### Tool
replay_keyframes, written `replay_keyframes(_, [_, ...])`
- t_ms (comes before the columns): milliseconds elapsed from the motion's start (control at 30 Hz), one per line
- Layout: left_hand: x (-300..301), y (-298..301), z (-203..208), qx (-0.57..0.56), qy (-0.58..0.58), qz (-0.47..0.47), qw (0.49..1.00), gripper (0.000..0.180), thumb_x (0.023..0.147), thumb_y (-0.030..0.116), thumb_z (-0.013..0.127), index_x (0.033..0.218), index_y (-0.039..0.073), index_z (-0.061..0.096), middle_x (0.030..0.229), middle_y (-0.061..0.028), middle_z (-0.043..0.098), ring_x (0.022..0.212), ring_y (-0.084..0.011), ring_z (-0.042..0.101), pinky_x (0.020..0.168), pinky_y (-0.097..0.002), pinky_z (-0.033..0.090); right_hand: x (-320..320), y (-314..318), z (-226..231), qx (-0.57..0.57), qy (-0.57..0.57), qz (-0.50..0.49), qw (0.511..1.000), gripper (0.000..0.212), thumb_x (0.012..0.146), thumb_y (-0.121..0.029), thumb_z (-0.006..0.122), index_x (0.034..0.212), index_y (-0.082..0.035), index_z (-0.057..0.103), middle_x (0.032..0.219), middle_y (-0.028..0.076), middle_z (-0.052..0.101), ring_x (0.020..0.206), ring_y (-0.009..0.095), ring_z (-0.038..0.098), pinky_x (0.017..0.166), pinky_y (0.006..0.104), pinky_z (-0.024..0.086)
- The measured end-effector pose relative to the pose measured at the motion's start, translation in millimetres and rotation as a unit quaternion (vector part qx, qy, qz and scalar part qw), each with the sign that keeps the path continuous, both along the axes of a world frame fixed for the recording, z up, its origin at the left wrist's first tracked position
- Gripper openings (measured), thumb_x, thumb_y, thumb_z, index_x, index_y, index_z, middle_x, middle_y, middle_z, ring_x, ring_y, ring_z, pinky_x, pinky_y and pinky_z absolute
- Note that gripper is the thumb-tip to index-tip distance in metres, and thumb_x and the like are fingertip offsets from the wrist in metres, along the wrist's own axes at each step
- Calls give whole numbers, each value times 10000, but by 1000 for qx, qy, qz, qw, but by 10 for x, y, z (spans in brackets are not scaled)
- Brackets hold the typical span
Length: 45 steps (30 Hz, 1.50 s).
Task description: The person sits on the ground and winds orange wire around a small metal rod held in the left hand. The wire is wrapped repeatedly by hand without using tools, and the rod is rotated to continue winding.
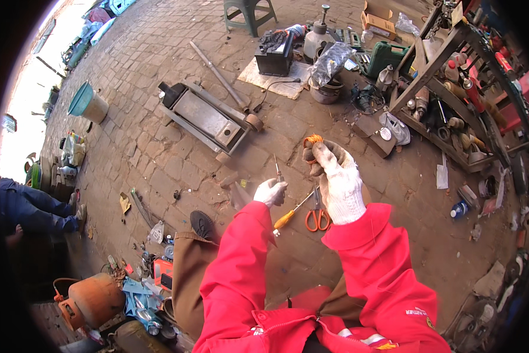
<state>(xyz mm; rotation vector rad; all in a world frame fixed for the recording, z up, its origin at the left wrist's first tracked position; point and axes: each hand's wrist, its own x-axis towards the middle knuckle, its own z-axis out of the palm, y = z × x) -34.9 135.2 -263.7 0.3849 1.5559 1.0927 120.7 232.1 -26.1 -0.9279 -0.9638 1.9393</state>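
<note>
Head view, and I find myself looking down past two red sleeves [236, 254] at a pair of gloved hands held above brick paving [152, 170]. The left hand [269, 193] has its fingers curled around the grip of a thin pointed tool [279, 174], tip upward; the glove hides part of that grip. Over to its right, and apart from it, the right hand [338, 183] pinches a small bundle of orange cord [313, 140] between thumb and fingertips, so the cord sits at the top of that glove, off the ground. On the paving between the two wrists lie a yellow-handled screwdriver [284, 219], set slantwise, and scissors [317, 209] with orange handles toward the wearer; whether those two touch, I can't make out. Farther out stands a floor jack [202, 117], a metal bar [217, 74] ending near its right-hand wheel. Beyond, a cardboard sheet [249, 73] carries a black battery [274, 59] toward its far edge. Along the paving's right edge there's a crammed metal rack [414, 126]; toward its left edge, a bucket [90, 105] and a person in blue trousers [37, 199]; by its near left corner, an orange gas cylinder [99, 299].
</note>
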Motion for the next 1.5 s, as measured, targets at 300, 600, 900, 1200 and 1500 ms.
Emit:
replay_keyframes(300, [368,-662,2806,99,393,-94,909,412,774,323,714,1084,56,659,916,-137,663,878,-283,639,782,-377,492,-121,-229,309,-164,181,-25,969,163,930,-200,671,1044,-83,672,909,29,698,725,136,636,719,287,550])
replay_keyframes(600, [673,-652,2856,192,480,-42,855,315,719,165,759,1011,64,701,891,-148,639,826,-306,600,743,-398,502,-99,-226,518,-250,264,35,931,283,988,-367,569,887,-109,627,496,-69,247,419,62,201,446,227,221])
replay_keyframes(900, [727,-641,2685,180,487,4,855,574,713,106,765,1246,26,568,1129,-185,607,1036,-343,614,875,-393,517,-145,-429,441,105,67,33,992,182,959,-248,617,909,-73,618,619,-18,429,488,86,357,462,260,301])
replay_keyframes(1200, [727,-686,2701,198,494,2,846,559,743,88,741,1261,3,551,1120,-194,613,1038,-364,605,890,-406,502,-124,-508,377,298,57,41,952,237,923,-17,603,1160,3,607,1027,119,632,857,147,630,706,276,524])
replay_keyframes(1500, [689,-741,2617,258,438,-15,861,378,820,137,647,1154,-21,569,1087,-210,608,964,-350,616,830,-389,489,-136,-521,484,-30,302,173,937,309,957,-264,634,1155,-33,582,807,53,621,468,75,349,467,231,320])
